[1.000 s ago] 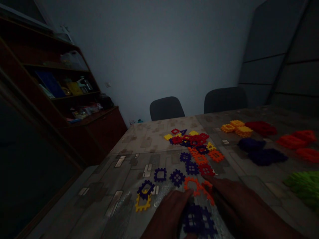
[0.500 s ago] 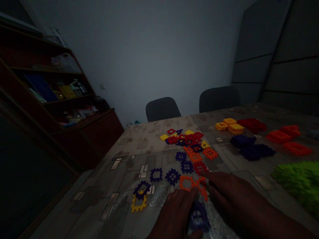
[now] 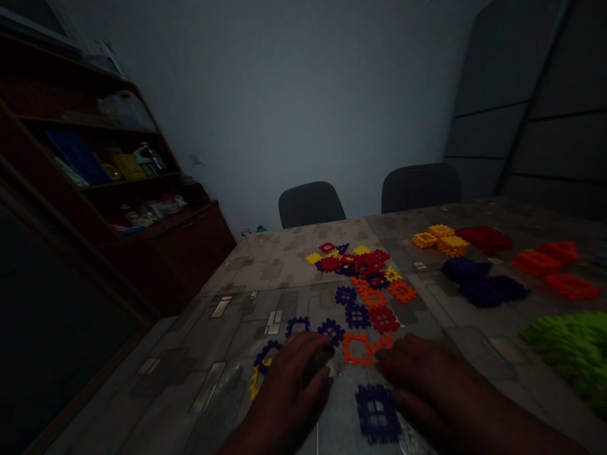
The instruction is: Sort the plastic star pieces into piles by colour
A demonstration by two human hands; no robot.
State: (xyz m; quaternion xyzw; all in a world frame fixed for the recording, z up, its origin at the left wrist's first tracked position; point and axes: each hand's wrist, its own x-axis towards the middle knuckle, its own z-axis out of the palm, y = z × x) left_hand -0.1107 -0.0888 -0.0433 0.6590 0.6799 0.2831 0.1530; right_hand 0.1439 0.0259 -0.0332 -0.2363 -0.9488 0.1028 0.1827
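My left hand (image 3: 294,382) hovers over or rests on the table, thumb apart from the fingers, nothing seen in it. Its fingertips are beside a purple window-shaped toy piece (image 3: 331,332) and cover part of a purple frame piece (image 3: 298,325). A yellow frame piece (image 3: 255,383) is partly hidden behind it. To the right, my right hand (image 3: 434,379) has its fingers over an orange piece (image 3: 383,341), thumb lower and apart. Between both hands lies a purple window piece (image 3: 378,414), flat on the table. An orange frame piece (image 3: 356,349) sits just ahead.
A heap of red, yellow and purple interlocking pieces (image 3: 360,261) lies farther back. Sorted at right are yellow stacks (image 3: 441,239), purple stacks (image 3: 493,291), orange stacks (image 3: 545,258), a red stack (image 3: 486,239) and a green pile (image 3: 573,351). Two chairs (image 3: 312,205) stand behind the table.
My left hand has moved left, off the purple window piece, which now shows whole. My right hand has shifted slightly, its fingers now covering part of the orange piece.
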